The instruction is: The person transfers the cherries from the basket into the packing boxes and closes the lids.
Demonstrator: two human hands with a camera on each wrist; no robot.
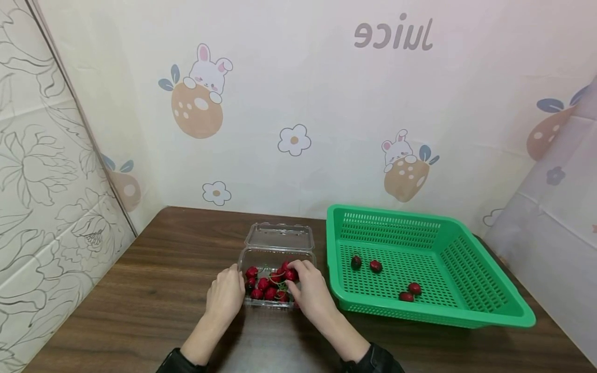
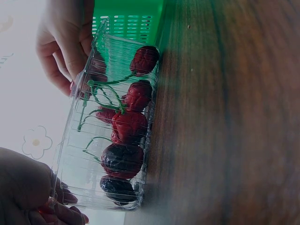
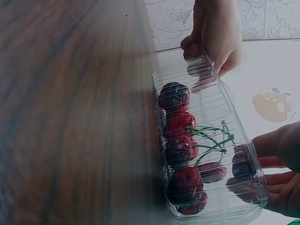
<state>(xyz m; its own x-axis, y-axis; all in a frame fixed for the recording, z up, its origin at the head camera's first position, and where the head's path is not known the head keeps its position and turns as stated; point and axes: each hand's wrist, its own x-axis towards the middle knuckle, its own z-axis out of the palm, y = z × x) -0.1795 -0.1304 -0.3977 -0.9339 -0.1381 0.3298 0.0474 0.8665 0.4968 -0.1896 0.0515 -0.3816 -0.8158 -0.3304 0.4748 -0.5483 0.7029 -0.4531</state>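
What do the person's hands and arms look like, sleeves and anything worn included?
The left hand and right hand are bare, with no gloves. Both arms wear black: the left sleeve and right sleeve look slightly glossy and end short of the wrists. I can make out no markings on them.

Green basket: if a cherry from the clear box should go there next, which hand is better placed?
Probably the right hand: it is nearer the green basket and appears to pinch a cherry. The left hand holds the clear box at the side away from the basket.
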